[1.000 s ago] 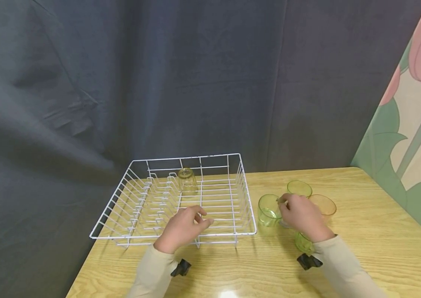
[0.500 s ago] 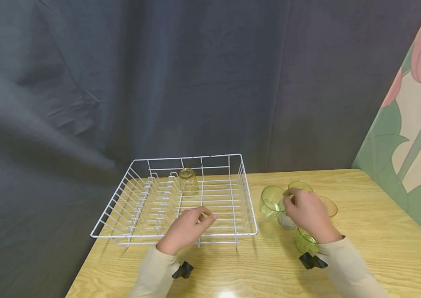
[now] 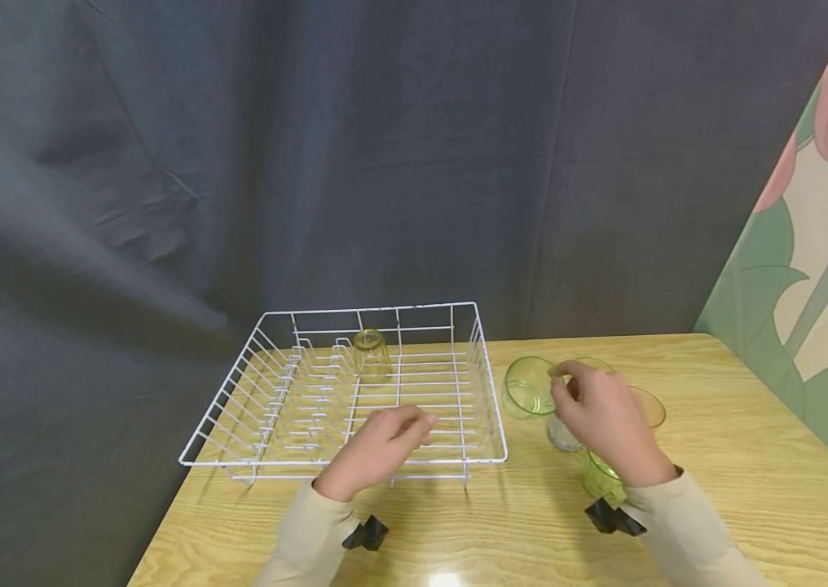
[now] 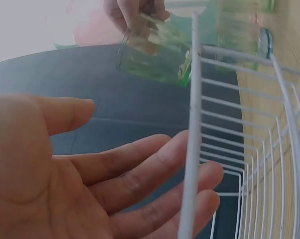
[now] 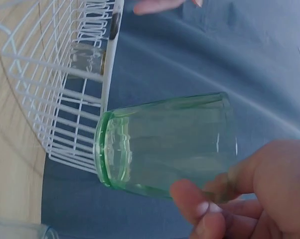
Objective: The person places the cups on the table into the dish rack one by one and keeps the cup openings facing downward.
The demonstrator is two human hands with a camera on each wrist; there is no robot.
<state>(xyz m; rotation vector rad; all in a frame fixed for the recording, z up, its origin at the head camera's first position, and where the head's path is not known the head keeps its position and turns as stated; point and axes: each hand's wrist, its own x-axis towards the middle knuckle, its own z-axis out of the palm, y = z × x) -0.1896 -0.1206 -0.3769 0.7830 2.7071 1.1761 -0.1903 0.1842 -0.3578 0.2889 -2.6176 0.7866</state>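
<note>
My right hand (image 3: 601, 420) pinches a clear green drinking glass (image 3: 527, 390) at its side near the rim. In the right wrist view the green glass (image 5: 160, 144) is off the table, its thick base close to the top wire of the white dish rack (image 3: 267, 464). My left hand (image 3: 377, 448) hovers over the front edge of that rack with relaxed fingers and holds nothing. Seen from the left wrist, its fingers (image 4: 140, 169) lie beside the rack's top wire. An amber glass (image 3: 372, 356) stands upside down inside the rack, toward the back.
Under and around my right hand stand more glasses: a clear one (image 3: 564, 436), a green one (image 3: 603, 481), an orange-rimmed one (image 3: 653, 406) and a yellow-green one (image 3: 599, 364) behind. A dark curtain (image 3: 414, 163) hangs behind the wooden table (image 3: 502, 522).
The green glass has risen off the table and tilted in my right hand, bringing the clear glass behind it into view. My left hand has shifted slightly right.
</note>
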